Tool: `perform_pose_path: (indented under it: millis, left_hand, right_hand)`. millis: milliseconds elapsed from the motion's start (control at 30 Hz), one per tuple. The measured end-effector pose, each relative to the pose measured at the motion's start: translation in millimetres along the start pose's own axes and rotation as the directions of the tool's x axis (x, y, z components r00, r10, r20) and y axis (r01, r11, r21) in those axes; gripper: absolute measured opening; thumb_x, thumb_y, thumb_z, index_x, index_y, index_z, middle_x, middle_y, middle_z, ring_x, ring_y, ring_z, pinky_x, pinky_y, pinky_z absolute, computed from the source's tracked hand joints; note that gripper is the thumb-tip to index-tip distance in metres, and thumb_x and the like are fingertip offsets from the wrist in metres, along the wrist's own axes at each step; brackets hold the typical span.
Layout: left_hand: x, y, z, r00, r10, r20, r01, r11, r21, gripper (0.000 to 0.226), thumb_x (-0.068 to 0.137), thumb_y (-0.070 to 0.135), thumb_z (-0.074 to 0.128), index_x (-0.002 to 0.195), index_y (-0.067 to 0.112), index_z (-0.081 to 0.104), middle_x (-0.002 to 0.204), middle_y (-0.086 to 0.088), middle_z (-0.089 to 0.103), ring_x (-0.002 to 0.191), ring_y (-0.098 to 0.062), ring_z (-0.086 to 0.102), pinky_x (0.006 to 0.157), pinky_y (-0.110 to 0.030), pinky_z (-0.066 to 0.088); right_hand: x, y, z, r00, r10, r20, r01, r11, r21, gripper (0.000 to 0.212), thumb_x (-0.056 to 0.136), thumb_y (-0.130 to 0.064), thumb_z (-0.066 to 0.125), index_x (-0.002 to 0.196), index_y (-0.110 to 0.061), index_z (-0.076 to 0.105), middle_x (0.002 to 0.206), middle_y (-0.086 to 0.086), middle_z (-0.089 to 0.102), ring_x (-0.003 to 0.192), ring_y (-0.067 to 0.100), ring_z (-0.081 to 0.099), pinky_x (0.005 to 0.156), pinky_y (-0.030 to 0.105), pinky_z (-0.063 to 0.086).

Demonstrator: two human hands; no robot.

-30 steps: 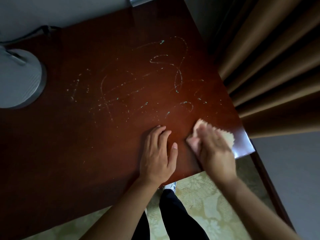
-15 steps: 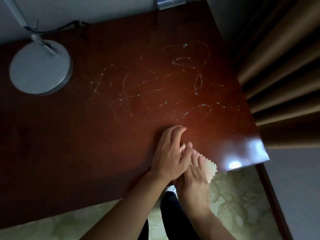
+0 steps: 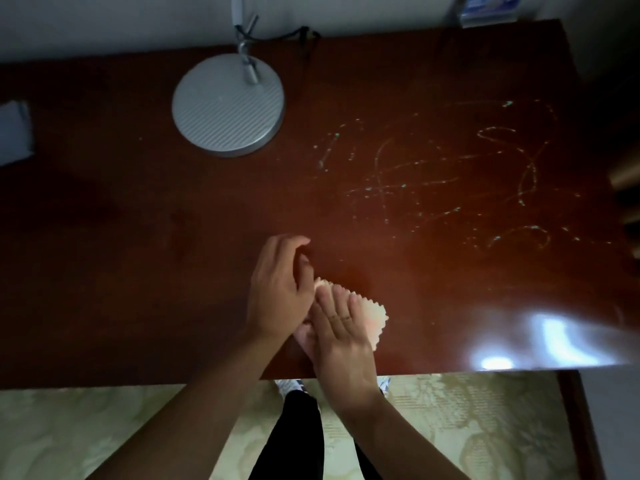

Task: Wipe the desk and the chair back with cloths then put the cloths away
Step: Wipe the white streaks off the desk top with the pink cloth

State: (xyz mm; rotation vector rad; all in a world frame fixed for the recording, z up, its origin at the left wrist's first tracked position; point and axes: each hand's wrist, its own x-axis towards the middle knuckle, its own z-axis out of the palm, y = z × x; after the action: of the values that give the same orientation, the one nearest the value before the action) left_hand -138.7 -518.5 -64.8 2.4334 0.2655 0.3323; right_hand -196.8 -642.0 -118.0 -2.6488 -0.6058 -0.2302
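Note:
A dark red-brown wooden desk (image 3: pixel 138 271) fills the view. Pale scribbled marks (image 3: pixel 450 178) cover its right half. A small cream cloth (image 3: pixel 375 315) with zigzag edges lies near the desk's front edge. My right hand (image 3: pixel 341 334) presses flat on the cloth with straight fingers. My left hand (image 3: pixel 280 289) sits just left of it, fingers bent, its thumb side touching the cloth's left edge. Whether it holds the cloth is hidden. No chair is in view.
A round grey lamp base (image 3: pixel 228 103) with its stem and cable stands at the back centre. A pale object (image 3: pixel 14 131) sits at the far left edge. Brown curtains (image 3: pixel 627 188) hang at the right. Patterned carpet (image 3: pixel 104 427) lies below the desk's front edge.
My right hand slid the cloth leftward from the desk's right corner to beside my left hand. The view shifted left, bringing the lamp base toward the centre.

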Motion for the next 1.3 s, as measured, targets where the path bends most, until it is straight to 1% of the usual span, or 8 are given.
perform_pose_path:
  millis: [133, 300, 567, 733, 1067, 1133, 1200, 1300]
  left_hand:
    - [-6.4, -29.8, -21.3, 1.0, 0.0, -0.021, 0.0, 1.0, 0.001, 0.024, 0.089, 0.013, 0.05, 0.106, 0.009, 0.065, 0.105, -0.005, 0.062, 0.1, -0.023, 0.062, 0.089, -0.03, 0.048]
    - [-5.3, -42.8, -18.5, 0.999, 0.026, 0.022, -0.027, 0.999, 0.028, 0.024, 0.088, 0.012, 0.05, 0.105, 0.008, 0.065, 0.108, -0.005, 0.061, 0.101, -0.024, 0.061, 0.09, -0.03, 0.047]
    - [19.0, -15.2, 4.5, 0.986, 0.155, 0.061, -0.157, 0.988, 0.017, 0.021, 0.086, 0.002, 0.056, 0.103, 0.008, 0.067, 0.108, -0.006, 0.062, 0.103, -0.022, 0.061, 0.094, -0.028, 0.046]
    - [26.2, 17.1, 30.4, 0.98, 0.182, 0.078, -0.183, 0.983, 0.004, 0.021, 0.085, 0.0, 0.057, 0.102, 0.008, 0.067, 0.106, -0.005, 0.062, 0.101, -0.022, 0.061, 0.092, -0.031, 0.048]
    - [6.1, 102.3, 104.6, 0.951, 0.245, 0.189, -0.24, 0.969, -0.053, 0.022, 0.085, 0.001, 0.059, 0.104, 0.008, 0.068, 0.111, -0.006, 0.061, 0.103, -0.021, 0.06, 0.092, -0.026, 0.045]
    - [5.8, 113.5, 115.6, 0.946, 0.255, 0.198, -0.249, 0.967, -0.056, 0.022, 0.086, 0.002, 0.059, 0.105, 0.008, 0.068, 0.113, -0.007, 0.06, 0.104, -0.021, 0.059, 0.093, -0.025, 0.044]
    - [3.6, 118.0, 121.7, 0.953, 0.232, 0.194, -0.228, 0.973, -0.045, 0.022, 0.089, 0.006, 0.057, 0.108, 0.008, 0.067, 0.116, -0.008, 0.059, 0.107, -0.022, 0.057, 0.095, -0.028, 0.043]
    - [-1.3, 123.7, 132.5, 0.964, 0.182, 0.191, -0.18, 0.983, -0.029, 0.026, 0.093, 0.017, 0.05, 0.112, 0.009, 0.066, 0.121, -0.009, 0.058, 0.113, -0.022, 0.053, 0.099, -0.029, 0.04]
  right_hand:
    - [39.0, -23.9, 18.4, 0.997, -0.031, -0.067, 0.034, 0.998, 0.045, 0.042, 0.096, -0.027, 0.05, 0.126, 0.001, 0.061, 0.135, 0.017, 0.056, 0.129, 0.035, 0.049, 0.111, 0.048, 0.032]
    - [68.8, -10.7, 27.4, 0.997, 0.013, -0.075, -0.012, 1.0, 0.004, 0.038, 0.095, -0.021, 0.047, 0.121, 0.0, 0.065, 0.133, 0.018, 0.058, 0.129, 0.036, 0.049, 0.112, 0.047, 0.029]
    - [85.5, 53.8, 3.5, 0.967, 0.218, -0.135, -0.227, 0.973, -0.052, 0.056, 0.104, -0.045, 0.034, 0.121, -0.001, 0.065, 0.132, 0.017, 0.059, 0.13, 0.03, 0.05, 0.114, 0.045, 0.031]
    - [84.5, 109.0, -13.7, 0.939, 0.304, -0.162, -0.319, 0.944, -0.079, 0.039, 0.096, -0.027, 0.062, 0.126, -0.002, 0.061, 0.137, 0.015, 0.056, 0.134, 0.028, 0.046, 0.117, 0.04, 0.025]
    - [72.6, 226.0, -67.6, 0.842, 0.484, -0.239, -0.52, 0.846, -0.118, 0.034, 0.098, -0.023, 0.055, 0.124, -0.003, 0.063, 0.136, 0.013, 0.057, 0.132, 0.028, 0.047, 0.117, 0.039, 0.028]
    - [72.0, 232.9, -73.7, 0.819, 0.519, -0.245, -0.555, 0.825, -0.107, 0.04, 0.101, -0.03, 0.047, 0.123, -0.001, 0.063, 0.134, 0.016, 0.058, 0.131, 0.031, 0.049, 0.115, 0.042, 0.03]
    - [64.9, 214.9, -72.6, 0.831, 0.501, -0.242, -0.536, 0.837, -0.109, 0.05, 0.104, -0.038, 0.035, 0.12, 0.0, 0.062, 0.128, 0.02, 0.061, 0.126, 0.035, 0.052, 0.112, 0.045, 0.034]
    - [31.2, 176.8, -60.2, 0.906, 0.364, -0.217, -0.388, 0.918, -0.08, 0.04, 0.104, -0.024, 0.038, 0.123, 0.001, 0.062, 0.132, 0.021, 0.058, 0.129, 0.036, 0.05, 0.111, 0.048, 0.033]
